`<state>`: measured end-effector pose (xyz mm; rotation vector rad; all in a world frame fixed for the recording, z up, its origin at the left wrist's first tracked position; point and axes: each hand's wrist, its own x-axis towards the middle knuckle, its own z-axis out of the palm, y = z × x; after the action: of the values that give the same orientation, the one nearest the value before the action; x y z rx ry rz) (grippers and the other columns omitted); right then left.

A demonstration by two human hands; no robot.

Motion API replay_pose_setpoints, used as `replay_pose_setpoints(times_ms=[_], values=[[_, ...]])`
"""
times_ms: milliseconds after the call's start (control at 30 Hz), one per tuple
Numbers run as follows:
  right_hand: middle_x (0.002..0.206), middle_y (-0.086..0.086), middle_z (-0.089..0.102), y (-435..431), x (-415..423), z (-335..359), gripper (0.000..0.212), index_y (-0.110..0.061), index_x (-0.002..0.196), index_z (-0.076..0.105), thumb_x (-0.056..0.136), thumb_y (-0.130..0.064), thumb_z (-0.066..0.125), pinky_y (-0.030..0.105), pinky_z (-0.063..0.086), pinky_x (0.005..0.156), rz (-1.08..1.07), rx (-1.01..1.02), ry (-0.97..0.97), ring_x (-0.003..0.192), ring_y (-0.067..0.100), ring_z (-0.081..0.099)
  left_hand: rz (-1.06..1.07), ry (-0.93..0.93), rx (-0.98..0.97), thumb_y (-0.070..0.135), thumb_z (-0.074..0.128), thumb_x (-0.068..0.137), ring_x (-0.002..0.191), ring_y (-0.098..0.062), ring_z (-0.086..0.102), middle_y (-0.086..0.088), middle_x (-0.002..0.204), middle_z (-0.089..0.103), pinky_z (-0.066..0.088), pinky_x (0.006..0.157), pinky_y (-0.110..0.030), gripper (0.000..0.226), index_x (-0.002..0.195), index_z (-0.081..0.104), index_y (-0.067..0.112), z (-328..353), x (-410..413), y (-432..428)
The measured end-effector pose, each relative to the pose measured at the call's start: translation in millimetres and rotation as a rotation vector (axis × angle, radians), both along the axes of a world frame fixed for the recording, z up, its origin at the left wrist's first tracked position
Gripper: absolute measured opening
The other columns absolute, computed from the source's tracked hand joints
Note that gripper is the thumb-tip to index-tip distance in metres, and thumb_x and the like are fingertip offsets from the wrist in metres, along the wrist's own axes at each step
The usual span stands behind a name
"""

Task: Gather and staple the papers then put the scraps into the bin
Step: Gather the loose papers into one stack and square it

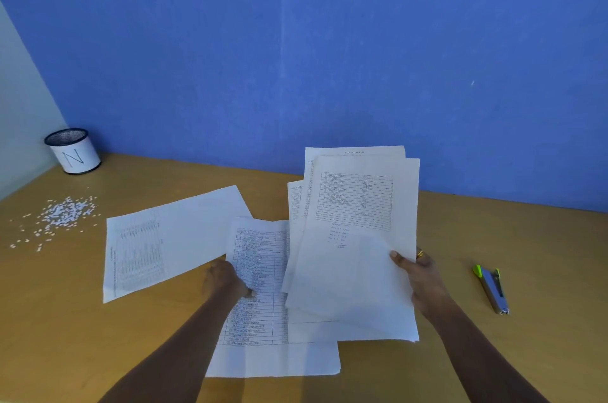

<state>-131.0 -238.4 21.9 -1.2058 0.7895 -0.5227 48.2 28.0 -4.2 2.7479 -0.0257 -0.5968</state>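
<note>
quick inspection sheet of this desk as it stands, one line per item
surface: wooden desk.
job's things: flat sheets spread mid-desk; stapler lying at right; scraps piled at left; bin upright, far left.
clutter: nothing seen.
grippers: right hand holds raised sheets; left hand pinches a flat sheet's edge.
cables: nothing seen.
surroundings: blue wall behind the desk.
</note>
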Motion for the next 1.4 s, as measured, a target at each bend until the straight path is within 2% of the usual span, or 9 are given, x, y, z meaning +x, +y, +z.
replay_pose_setpoints(times_ms=[133,233,467,633,767,933,1033,1167,1400], values=[[0.083,0.004,0.072,1,1,2,0.018,-0.01,0.097,0.065,0.083,0.001,0.061,0.033,0.058,0.068,0.0,-0.002,-0.003,0.069,0.018,0.068,-0.02,0.029,-0.013,0.038,0.086,0.056,0.104,-0.024,0.061,-0.008,0.11,0.064,0.052,0.089,-0.036,0.071,0.11,0.054,0.005,0,2,0],[0.074,-0.002,0.074,1,2,2,0.017,-0.012,0.093,0.065,0.084,0.001,0.061,0.029,0.059,0.06,0.007,0.007,-0.011,0.064,0.013,0.07,-0.056,0.022,-0.045,0.037,0.084,0.061,0.101,-0.023,0.061,-0.007,0.105,0.064,0.052,0.088,-0.034,0.06,0.105,0.058,0.007,1,2,2],[0.074,-0.003,0.074,-1,5,0,0.017,-0.014,0.093,0.066,0.084,-0.001,0.062,0.029,0.057,0.06,0.008,0.016,0.014,0.064,0.012,0.07,0.04,-0.011,-0.253,0.013,0.087,0.057,0.102,-0.027,0.059,-0.01,0.115,0.058,0.051,0.083,-0.034,0.076,0.119,0.043,0.008,7,-2,2],[0.096,0.011,0.068,-1,10,1,0.022,-0.005,0.106,0.064,0.084,-0.002,0.063,0.036,0.054,0.075,0.004,0.023,0.028,0.082,0.024,0.065,0.112,0.018,-0.515,0.002,0.082,0.063,0.102,-0.025,0.051,-0.007,0.118,0.05,0.045,0.083,-0.034,0.075,0.124,0.039,0.004,12,6,2],[0.11,0.018,0.065,1,12,3,0.03,0.0,0.114,0.061,0.083,-0.003,0.063,0.052,0.049,0.092,0.0,0.042,0.045,0.1,0.035,0.062,0.145,0.077,-0.735,-0.003,0.076,0.068,0.103,-0.028,0.051,-0.011,0.114,0.052,0.045,0.086,-0.041,0.056,0.112,0.044,0.006,17,9,0],[0.119,0.019,0.064,1,13,4,0.037,-0.002,0.118,0.059,0.082,-0.005,0.065,0.056,0.045,0.097,0.03,0.084,0.045,0.11,0.037,0.06,0.147,0.143,-0.866,0.002,0.07,0.077,0.104,-0.03,0.054,-0.01,0.111,0.054,0.047,0.083,-0.038,0.048,0.118,0.047,0.006,27,7,-7],[0.121,0.018,0.063,1,12,5,0.049,-0.003,0.119,0.059,0.073,-0.011,0.072,0.055,0.047,0.095,0.091,0.155,0.024,0.111,0.036,0.06,0.135,0.195,-1.017,0.001,0.066,0.08,0.11,-0.033,0.056,-0.01,0.12,0.058,0.048,0.093,-0.045,0.048,0.124,0.05,0.008,32,5,-9],[0.115,0.017,0.067,3,8,8,0.034,-0.003,0.118,0.06,0.084,-0.007,0.061,0.045,0.058,0.076,0.203,0.226,0.026,0.1,0.033,0.066,0.021,0.193,-1.178,0.007,0.068,0.079,0.116,-0.028,0.056,0.001,0.128,0.059,0.043,0.099,-0.055,0.053,0.124,0.056,0.031,40,-5,-11],[0.113,0.016,0.068,10,6,15,0.029,-0.003,0.116,0.061,0.088,-0.01,0.058,0.041,0.059,0.072,0.294,0.211,0.058,0.097,0.032,0.068,-0.082,0.277,-1.307,0.001,0.058,0.086,0.101,-0.03,0.066,-0.002,0.115,0.067,0.054,0.084,-0.051,0.055,0.124,0.052,0.04,64,-23,-26]])
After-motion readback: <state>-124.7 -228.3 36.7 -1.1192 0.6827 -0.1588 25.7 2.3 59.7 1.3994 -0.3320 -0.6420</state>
